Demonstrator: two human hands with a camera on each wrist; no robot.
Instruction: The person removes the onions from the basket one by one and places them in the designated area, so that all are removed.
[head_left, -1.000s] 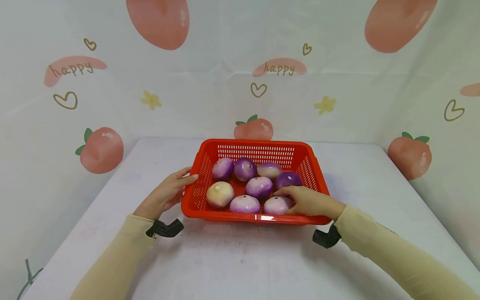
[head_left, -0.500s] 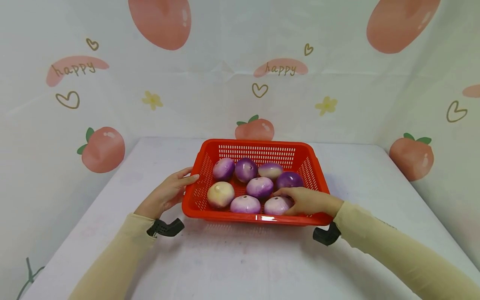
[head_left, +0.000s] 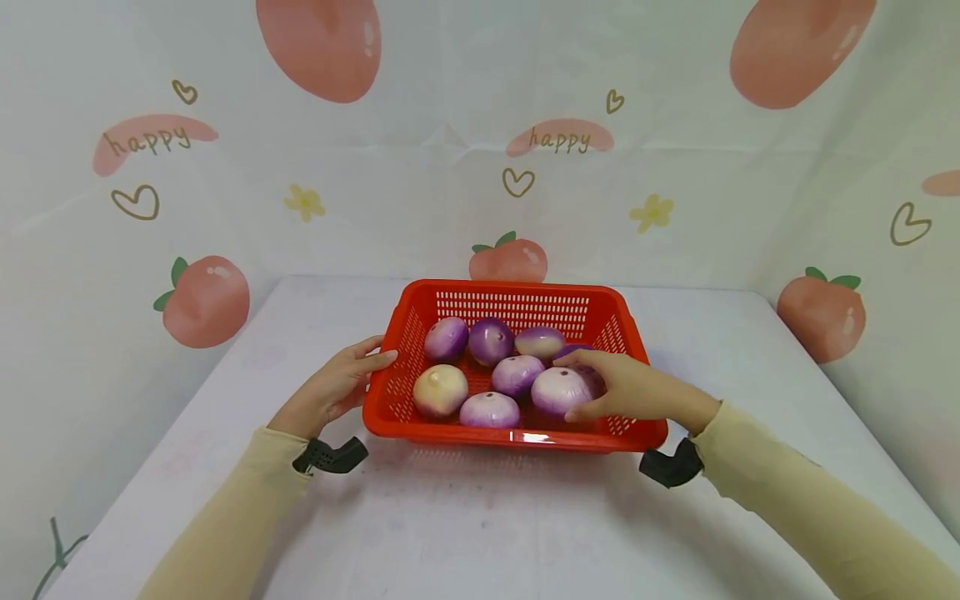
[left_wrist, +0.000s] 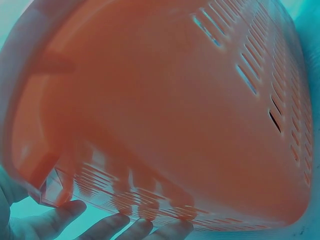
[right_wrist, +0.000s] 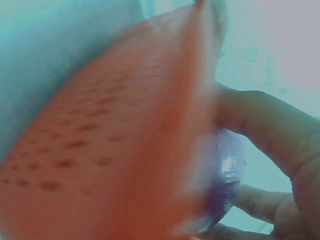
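Observation:
A red plastic basket (head_left: 450, 430) with slotted walls stands on the table, several purple onions inside it. At its left rim my left hand (head_left: 330, 392) grips the edge, thumb over the rim and fingers against the outer wall (left_wrist: 150, 125). My right hand (head_left: 641, 390) holds a pale purple onion (head_left: 558, 392) at the basket's front right, raised a little above its neighbours. The right wrist view shows thumb and fingers around that onion (right_wrist: 230, 160), partly behind the blurred basket wall. A dark purple onion (head_left: 573, 352) behind is mostly hidden by the hand.
A cream-bottomed onion (head_left: 440, 390) lies at the basket's front left, beside another pale onion (head_left: 489, 410). Others sit along the back, including a dark one (head_left: 491, 342). A white printed cloth (head_left: 420, 192) hangs behind the white table (head_left: 450, 525).
The right hand has lifted the front-right onion slightly from its place and shifted a little right and up with it. Left hand and basket stay where they were.

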